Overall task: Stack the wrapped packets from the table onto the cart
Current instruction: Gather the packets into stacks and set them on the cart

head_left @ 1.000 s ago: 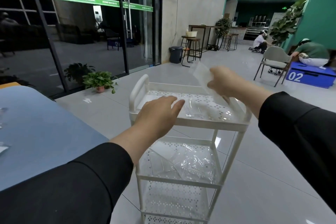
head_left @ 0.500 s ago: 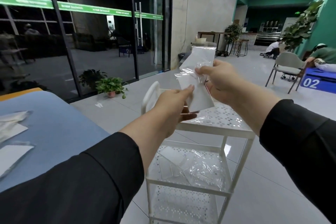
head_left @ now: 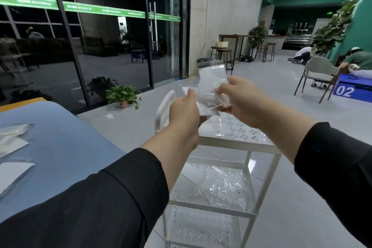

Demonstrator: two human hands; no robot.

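We see the blue table (head_left: 66, 147) at left, w/ wrapped packets (head_left: 12, 137) lying on it near its left edge. Right of the table, just beside it, stands the white 3-tier cart (head_left: 237, 143), perforated shelves. Its top shelf carries a clear packet (head_left: 219, 129); the middle shelf holds a loose heap of clear packets (head_left: 219, 185). The bottom shelf is only partly in view.

Above the cart's top shelf, well clear of it, both our hands hold one clear wrapped packet (head_left: 211, 84) btwn them. The left hand (head_left: 184, 112) pinches its lower left edge, thumb tip up on the plastic. The right hand (head_left: 241, 102) grips the right side, fingers curled round the wrap. The packet stands roughly upright, top edge rising above both hands; approx centred btwn them.

Both forearms show black sleeves (head_left: 104, 197).
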